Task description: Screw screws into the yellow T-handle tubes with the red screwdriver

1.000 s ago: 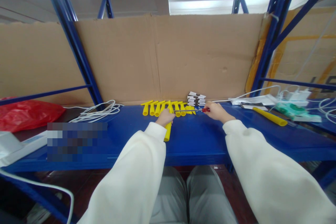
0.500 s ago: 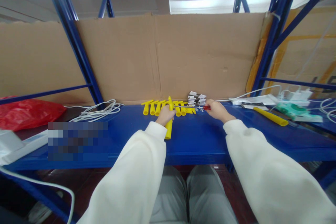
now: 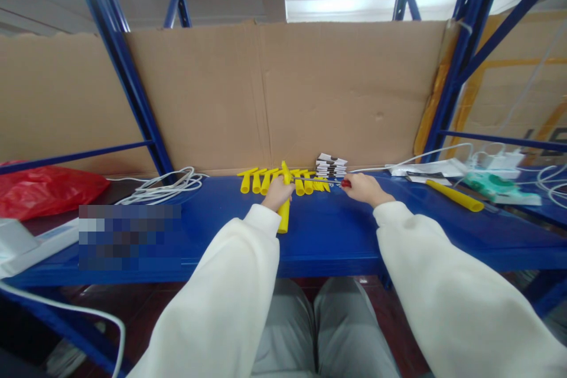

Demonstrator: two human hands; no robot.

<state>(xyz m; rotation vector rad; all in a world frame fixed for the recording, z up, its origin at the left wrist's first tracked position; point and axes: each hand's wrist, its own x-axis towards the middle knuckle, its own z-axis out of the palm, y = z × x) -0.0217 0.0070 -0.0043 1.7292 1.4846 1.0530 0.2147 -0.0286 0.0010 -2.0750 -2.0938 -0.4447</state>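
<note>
My left hand point(image 3: 279, 192) is closed around a yellow plastic handle piece point(image 3: 284, 220) with a flared, tube-like lower end, held upright over the table. In my right hand point(image 3: 364, 188) is the red grip of a screwdriver point(image 3: 316, 180). Its thin metal shaft runs level to the left and reaches the upper part of the yellow piece; the exact contact is too small to make out. Behind my hands stands a row of similar yellow handle pieces point(image 3: 256, 183), with several small yellow parts point(image 3: 321, 185) at its right end.
Small white-and-black packets point(image 3: 331, 165) are stacked against the cardboard panel point(image 3: 332, 94). A yellow tube point(image 3: 456, 196) lies on the blue table point(image 3: 336, 236) at right, near a green-and-white object point(image 3: 500, 188). White cables point(image 3: 168, 186) and a red bag point(image 3: 48, 189) are at left.
My right hand has shifted very slightly left with the screwdriver, and its grip on it looks a little turned. The left hand stays on the yellow handle piece.
</note>
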